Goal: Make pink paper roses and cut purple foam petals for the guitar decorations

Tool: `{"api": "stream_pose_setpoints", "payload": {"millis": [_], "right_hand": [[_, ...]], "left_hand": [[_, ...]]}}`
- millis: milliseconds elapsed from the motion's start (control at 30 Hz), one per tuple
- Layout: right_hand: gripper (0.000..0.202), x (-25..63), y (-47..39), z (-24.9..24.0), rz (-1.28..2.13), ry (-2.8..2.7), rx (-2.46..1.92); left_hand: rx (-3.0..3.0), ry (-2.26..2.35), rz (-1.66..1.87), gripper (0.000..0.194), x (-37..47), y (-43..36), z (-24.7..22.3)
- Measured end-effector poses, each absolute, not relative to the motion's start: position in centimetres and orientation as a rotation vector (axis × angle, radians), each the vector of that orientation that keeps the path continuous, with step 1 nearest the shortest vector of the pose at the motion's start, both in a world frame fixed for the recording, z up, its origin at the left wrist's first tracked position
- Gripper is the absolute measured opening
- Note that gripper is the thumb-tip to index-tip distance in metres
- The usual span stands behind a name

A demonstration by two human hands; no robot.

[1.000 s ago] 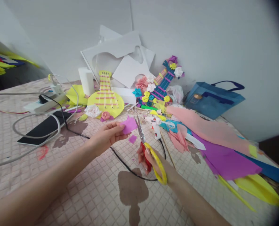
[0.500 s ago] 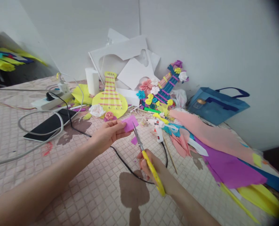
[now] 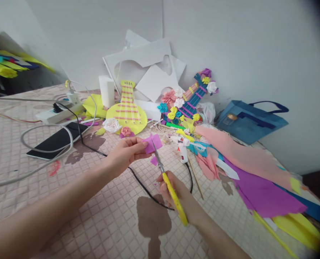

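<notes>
Pinched between the thumb and fingers of my left hand (image 3: 133, 151) is a small piece of purple paper (image 3: 154, 143). My right hand (image 3: 176, 189) is wrapped round the yellow handles of the scissors (image 3: 173, 194), whose blades point up and left and lie against the purple paper. Below the blades, a small purple scrap (image 3: 154, 160) rests on the table. Behind my left hand are a pink paper rose (image 3: 125, 131), a white paper flower (image 3: 111, 125) and a yellow guitar-shaped cutout (image 3: 130, 117) with white strings.
A white glue gun (image 3: 183, 153) and a thin wooden stick (image 3: 196, 178) lie right of the scissors. Paper sheets (image 3: 267, 194) spread along the right, before a blue bag (image 3: 251, 122). A tablet (image 3: 59, 140), cables and a power strip (image 3: 58, 112) occupy the left.
My left hand has moved slightly right with the purple paper, and the scissor blades now overlap the paper further in from its edge. The view has shifted a little.
</notes>
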State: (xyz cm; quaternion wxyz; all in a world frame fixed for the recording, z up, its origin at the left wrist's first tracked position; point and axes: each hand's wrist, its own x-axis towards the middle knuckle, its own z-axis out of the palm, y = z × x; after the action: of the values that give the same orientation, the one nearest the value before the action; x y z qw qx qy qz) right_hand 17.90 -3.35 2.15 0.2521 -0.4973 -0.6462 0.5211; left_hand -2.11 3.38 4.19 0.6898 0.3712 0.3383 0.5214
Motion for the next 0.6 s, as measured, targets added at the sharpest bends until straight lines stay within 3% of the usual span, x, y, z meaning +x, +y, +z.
{"api": "stream_pose_setpoints", "payload": {"millis": [600], "right_hand": [[0.037,17.91,-3.46,2.26,1.358,-1.787,-1.397]], "left_hand": [[0.829,0.729,1.155,0.019,-2.27,3.43,4.36]]}}
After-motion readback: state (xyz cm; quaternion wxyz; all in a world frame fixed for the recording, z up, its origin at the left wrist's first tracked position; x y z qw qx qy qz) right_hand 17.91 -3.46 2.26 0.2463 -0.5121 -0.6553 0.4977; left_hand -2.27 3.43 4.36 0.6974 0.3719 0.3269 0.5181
